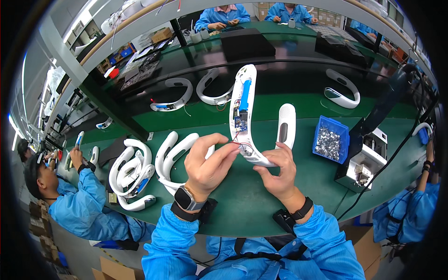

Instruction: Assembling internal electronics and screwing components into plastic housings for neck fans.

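Upright above the green bench, I hold a white U-shaped neck fan (pixel 250 133) with one arm's shell open. Inside that arm are a blue cylindrical battery (pixel 244 95) and a small blue circuit board (pixel 241 122). Thin red and dark wires (pixel 239 142) run down from the board. My left hand (pixel 205 165) has thumb and index finger pinched on these wires at the inner curve. My right hand (pixel 280 175) grips the bottom curve of the fan, thumb in front. The wire ends are too small to make out.
Several white neck fans (pixel 133 170) lie heaped at left. A blue tray (pixel 344 156) of small silver parts and a metal machine (pixel 361 163) stand at right. More fans (pixel 343 91) lie on the dark conveyor (pixel 298 70). Co-workers in blue (pixel 88 205) sit on both sides and opposite.
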Demonstrator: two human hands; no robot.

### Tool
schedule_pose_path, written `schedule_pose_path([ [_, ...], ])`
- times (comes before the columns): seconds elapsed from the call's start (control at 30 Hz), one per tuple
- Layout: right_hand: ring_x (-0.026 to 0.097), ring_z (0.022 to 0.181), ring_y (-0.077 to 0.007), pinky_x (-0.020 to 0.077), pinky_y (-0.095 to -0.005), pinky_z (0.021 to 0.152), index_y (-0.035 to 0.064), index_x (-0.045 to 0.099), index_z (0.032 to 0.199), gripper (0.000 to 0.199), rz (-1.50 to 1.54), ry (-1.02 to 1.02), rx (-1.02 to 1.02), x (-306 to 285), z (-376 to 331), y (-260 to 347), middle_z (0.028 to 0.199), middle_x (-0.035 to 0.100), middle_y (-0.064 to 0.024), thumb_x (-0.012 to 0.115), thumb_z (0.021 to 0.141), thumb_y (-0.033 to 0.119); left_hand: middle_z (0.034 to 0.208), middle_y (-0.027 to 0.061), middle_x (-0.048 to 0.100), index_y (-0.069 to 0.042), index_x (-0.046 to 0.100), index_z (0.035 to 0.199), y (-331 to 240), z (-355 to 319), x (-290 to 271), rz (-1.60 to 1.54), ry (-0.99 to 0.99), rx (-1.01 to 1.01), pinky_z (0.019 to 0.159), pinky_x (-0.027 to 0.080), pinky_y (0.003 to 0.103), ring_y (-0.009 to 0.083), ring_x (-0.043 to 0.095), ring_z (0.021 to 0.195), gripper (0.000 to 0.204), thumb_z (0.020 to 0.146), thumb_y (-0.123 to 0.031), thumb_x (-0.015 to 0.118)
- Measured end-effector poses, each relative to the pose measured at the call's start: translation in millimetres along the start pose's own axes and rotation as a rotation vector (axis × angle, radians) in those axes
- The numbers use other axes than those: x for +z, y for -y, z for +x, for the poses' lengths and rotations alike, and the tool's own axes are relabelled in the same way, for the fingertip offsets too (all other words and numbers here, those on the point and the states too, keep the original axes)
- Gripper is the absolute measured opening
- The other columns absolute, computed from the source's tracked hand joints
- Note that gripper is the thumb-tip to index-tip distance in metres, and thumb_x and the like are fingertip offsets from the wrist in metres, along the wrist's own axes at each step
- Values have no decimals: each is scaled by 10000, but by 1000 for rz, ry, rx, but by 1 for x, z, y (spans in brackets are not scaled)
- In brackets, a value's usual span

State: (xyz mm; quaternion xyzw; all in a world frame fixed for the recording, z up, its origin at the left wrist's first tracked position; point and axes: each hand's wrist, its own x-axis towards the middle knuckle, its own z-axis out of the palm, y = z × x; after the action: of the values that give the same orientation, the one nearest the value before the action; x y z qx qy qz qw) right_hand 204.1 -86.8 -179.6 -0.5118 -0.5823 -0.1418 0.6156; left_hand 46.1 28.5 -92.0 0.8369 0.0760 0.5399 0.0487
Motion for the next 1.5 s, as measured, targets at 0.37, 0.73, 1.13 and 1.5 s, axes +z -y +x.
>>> schedule_pose_path([
  [0.37, 690, 844, -259, 446, -497, 993, 107, 536, 1069, 461, -15, -3, 8, 0, 0, -1, 906, 717, -70, 839, 723, 65, 854, 97, 738, -22, 710, 884, -8, 1, 14, 19, -140, -62, 668, 569, 315, 245, 718, 764, 204, 714, 60, 786],
  [0.73, 660, 837, -239, 420, -495, 1008, 125, 542, 1089, 472, -179, -23, -41, -1, -1, 0, 932, 714, -43, 832, 721, 74, 898, 82, 721, 57, 701, 988, -19, -15, 26, -415, -146, -775, 710, 577, 252, 128, 684, 821, 118, 914, -35, 692],
  [1.13, 647, 822, -226, 419, -506, 1008, 125, 568, 1105, 486, -252, 1, -118, -1, 2, -8, 962, 704, -25, 828, 698, 64, 924, 84, 712, -20, 642, 1062, -23, -6, 27, -1139, -214, -1427, 703, 596, 285, 135, 680, 767, 143, 951, -109, 650],
  [1.5, 661, 830, -227, 418, -504, 1012, 134, 539, 1118, 533, -203, 46, -145, 0, -2, -4, 961, 706, -22, 841, 686, 57, 861, 76, 690, 42, 623, 1042, -15, -14, 25, -477, -48, -929, 658, 540, 226, 103, 635, 759, 199, 892, -52, 714],
])
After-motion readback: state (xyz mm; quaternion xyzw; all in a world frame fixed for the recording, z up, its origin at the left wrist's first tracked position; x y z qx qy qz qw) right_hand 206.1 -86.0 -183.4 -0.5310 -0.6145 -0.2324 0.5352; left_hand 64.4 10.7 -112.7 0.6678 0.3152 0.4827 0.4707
